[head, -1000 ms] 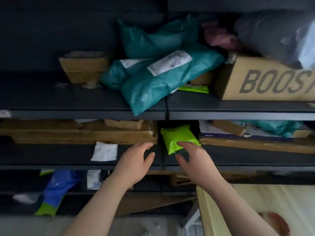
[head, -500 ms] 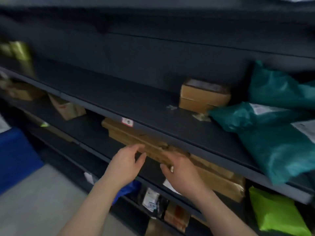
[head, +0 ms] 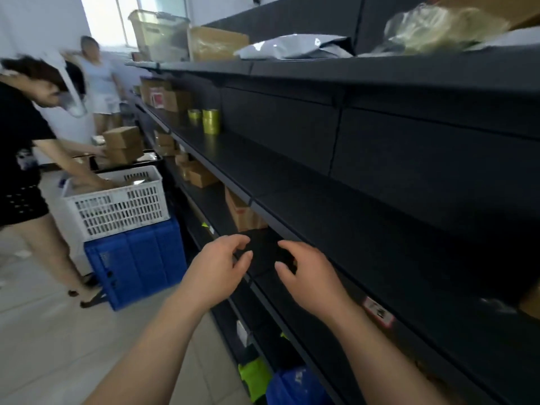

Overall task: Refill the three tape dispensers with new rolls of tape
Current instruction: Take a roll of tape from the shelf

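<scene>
white slatted crate [head: 117, 206] sits on a blue crate [head: 137, 261] at far left, with another person bent over it. yellowish tape rolls [head: 211, 121] stand on the dark shelf [head: 292, 176], well along the aisle. left hand [head: 217, 266] is loose-fingered and holds nothing. right hand [head: 311, 277] is likewise relaxed and empty, near a lower shelf edge. no dispenser is in view. i judge the step in hand to be fetching new rolls. the next move calls for closing the gap and reaching up to that shelf level.
</scene>
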The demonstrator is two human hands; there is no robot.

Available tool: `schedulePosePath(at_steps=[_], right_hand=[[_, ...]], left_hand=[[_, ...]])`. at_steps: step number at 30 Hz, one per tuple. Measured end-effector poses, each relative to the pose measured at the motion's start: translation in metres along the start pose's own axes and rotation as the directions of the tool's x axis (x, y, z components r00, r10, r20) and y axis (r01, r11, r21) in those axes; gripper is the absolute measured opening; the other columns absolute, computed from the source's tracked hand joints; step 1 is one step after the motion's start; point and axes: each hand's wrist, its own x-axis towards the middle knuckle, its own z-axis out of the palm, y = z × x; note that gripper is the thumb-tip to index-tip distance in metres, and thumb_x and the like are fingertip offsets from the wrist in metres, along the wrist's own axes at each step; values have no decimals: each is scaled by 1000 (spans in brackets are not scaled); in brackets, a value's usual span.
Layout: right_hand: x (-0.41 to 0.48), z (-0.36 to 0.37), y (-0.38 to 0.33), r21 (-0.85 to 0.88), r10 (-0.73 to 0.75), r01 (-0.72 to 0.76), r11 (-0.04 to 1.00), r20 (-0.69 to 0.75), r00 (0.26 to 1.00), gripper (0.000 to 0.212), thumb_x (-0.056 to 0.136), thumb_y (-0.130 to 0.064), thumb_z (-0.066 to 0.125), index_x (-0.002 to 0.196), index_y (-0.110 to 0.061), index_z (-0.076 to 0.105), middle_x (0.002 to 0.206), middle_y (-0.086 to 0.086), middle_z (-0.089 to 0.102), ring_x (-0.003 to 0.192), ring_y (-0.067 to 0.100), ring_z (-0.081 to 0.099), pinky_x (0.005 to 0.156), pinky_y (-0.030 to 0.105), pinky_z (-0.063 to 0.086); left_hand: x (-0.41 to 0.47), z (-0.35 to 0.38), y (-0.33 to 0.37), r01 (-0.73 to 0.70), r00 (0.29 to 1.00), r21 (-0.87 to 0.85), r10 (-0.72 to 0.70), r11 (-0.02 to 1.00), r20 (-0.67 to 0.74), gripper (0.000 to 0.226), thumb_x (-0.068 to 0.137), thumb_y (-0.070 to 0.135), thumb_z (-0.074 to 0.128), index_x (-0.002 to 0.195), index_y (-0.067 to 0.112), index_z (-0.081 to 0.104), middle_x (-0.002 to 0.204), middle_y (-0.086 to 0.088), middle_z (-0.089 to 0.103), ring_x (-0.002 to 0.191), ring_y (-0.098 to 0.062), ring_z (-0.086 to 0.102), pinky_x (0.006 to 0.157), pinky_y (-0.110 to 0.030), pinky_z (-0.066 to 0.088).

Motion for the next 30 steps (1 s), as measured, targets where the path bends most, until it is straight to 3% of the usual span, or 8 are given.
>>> schedulePosePath(at_steps=[7, 10, 13, 18, 24, 30], right_hand=[[99, 11, -33, 4, -49, 49, 999, 45, 998, 37, 96, -29, 52, 131, -20, 53, 130, 1, 57, 118, 20, 54, 97, 35, 48], [143, 15, -40, -15, -36, 37, 999, 102, 994, 46, 97, -29, 52, 141, -21, 45, 137, 1, 54, 121, 20, 53, 95, 33, 47], [188, 18, -44, -47, -37, 43, 998, 137, 990, 46, 96, -30, 54, 140, -23, 45, 132, -1, 57, 110, 17, 58, 86, 31, 52], [261, 19, -41, -123, -61, 79, 989, 139, 988, 49, 96, -30, 54, 143, -22, 43, 142, 0, 50, 125, 19, 51, 96, 32, 45], [346, 32, -35, -162, -58, 86, 983, 169, 984, 50, 96, -31, 53, 144, -25, 41, 139, -1, 51, 119, 17, 54, 93, 31, 47], [417, 65, -39, -133, -39, 65, 989, 189, 981, 50, 95, -32, 55, 144, -25, 41, 141, -1, 50, 123, 17, 52, 97, 31, 46]], left_hand=[[56, -27, -44, 129, 990, -3, -129, 992, -60, 41, 94, 34, 52, 133, 22, 53, 126, 5, 61, 113, -10, 57, 96, -26, 45], [87, -37, -63, 166, 983, -13, -167, 986, -73, 41, 95, 32, 52, 134, 19, 52, 127, 3, 61, 114, -12, 57, 98, -27, 45], [125, -43, -79, 186, 978, -33, -188, 982, -95, 41, 94, 31, 53, 133, 18, 53, 125, 2, 62, 112, -13, 58, 96, -29, 46], [199, -47, -103, 176, 972, -87, -187, 981, -144, 42, 93, 33, 54, 133, 20, 53, 122, 3, 63, 109, -13, 58, 96, -33, 49], [276, -49, -138, 146, 966, -152, -174, 977, -192, 37, 93, 30, 55, 129, 23, 55, 120, 5, 63, 107, -9, 58, 90, -25, 47], [329, -51, -195, 183, 960, -181, -215, 966, -179, 42, 93, 32, 55, 133, 21, 52, 123, 5, 63, 109, -9, 58, 91, -26, 48]])
